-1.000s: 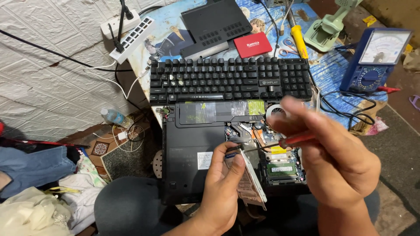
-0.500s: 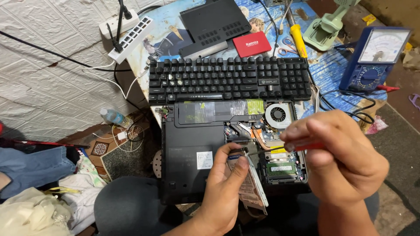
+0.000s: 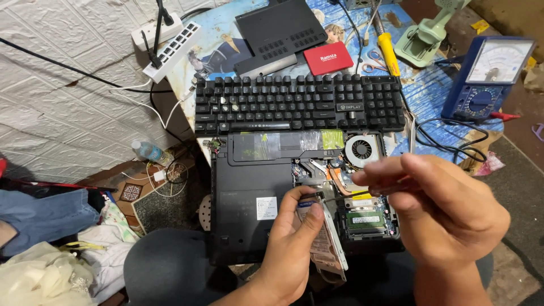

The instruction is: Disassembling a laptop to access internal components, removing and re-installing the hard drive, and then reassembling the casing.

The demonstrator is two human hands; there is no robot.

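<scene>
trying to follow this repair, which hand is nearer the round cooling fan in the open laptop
Right. The right hand hovers just below and right of the cooling fan, fingertips close to it. The left hand is lower, at the drive in the laptop's middle bay.

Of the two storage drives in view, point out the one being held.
The silver hard drive, tilted up out of the opened laptop in the left hand. The other, a flat red drive, lies untouched beyond the keyboard.
</scene>
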